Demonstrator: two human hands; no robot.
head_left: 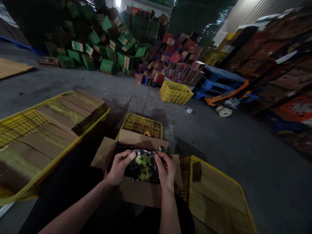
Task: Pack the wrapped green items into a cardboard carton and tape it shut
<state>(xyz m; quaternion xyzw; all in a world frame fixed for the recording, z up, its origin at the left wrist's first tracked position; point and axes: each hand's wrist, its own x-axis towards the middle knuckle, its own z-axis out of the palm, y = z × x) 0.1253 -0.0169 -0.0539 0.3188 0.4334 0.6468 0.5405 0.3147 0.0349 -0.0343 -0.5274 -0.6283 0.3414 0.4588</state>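
- Spotted plastic bag (144, 165), head view: at the mouth of the open cardboard box (137, 191), greenish contents unclear.
- Left hand (120, 167) and right hand (166, 167) each pinch one upper corner.
- Probably light, limp and slippery; the upper edges, gripped at both sides, should hold best.

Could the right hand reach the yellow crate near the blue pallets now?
Probably not: the yellow crate stands far across the floor, beyond the open carton, and the right hand holds the clear bag.
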